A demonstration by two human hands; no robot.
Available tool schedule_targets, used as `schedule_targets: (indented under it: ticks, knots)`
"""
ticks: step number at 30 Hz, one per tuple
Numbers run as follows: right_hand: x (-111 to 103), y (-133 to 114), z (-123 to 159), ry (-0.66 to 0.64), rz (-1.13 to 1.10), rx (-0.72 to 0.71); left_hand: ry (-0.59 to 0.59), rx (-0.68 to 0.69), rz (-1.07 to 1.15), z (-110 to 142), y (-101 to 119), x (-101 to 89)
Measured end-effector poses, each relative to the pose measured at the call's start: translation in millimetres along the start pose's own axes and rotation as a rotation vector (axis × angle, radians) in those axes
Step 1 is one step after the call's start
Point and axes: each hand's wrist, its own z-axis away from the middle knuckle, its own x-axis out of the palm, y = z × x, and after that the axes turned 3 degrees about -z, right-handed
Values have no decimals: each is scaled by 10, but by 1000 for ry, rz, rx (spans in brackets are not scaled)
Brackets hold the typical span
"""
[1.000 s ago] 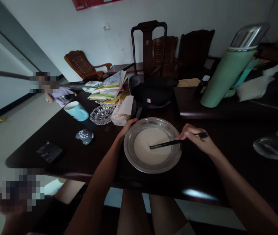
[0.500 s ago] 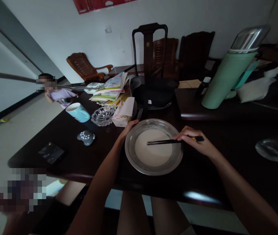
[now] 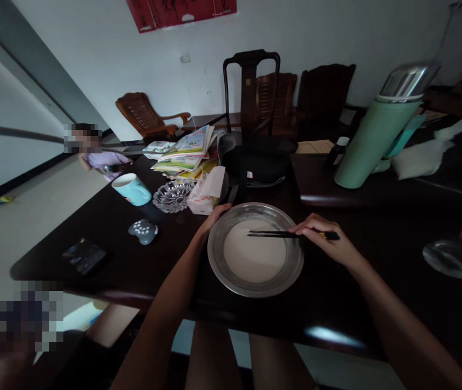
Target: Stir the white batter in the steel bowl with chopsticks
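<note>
A wide metal bowl (image 3: 219, 265) stands on the dark table near its front edge, with a pale, milky liquid (image 3: 255, 257) in the bottom. My left hand (image 3: 216, 215) grips the bowl's far-left rim; some of its fingers are hidden behind the bowl. Pinched in my right hand (image 3: 320, 234) is a pair of dark chopsticks (image 3: 271, 234). They point left across the bowl, their tips over the liquid. Whether the tips touch the surface I cannot tell.
Left of the bowl are a tissue pack (image 3: 206, 196), a glass dish (image 3: 174, 196), a blue mug (image 3: 132, 189), a grey object with white dots (image 3: 143, 231) and stacked booklets (image 3: 188, 151). A green thermos (image 3: 377, 143) stands at right. Two other people are at the left.
The chopsticks' tips have spread slightly apart and shifted a little within the bowl. My left hand keeps its grip on the rim. The whole view has tilted slightly upward.
</note>
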Motion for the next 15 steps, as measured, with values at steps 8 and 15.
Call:
schedule_targets:
  ticks: [8,15]
  knots:
    - [8,-40,-3,-65,-61,-24,124,258,-11,1578,242,-547]
    - [-88,-26,17,90,-39,13,146,508,260,2149,-155,-1880]
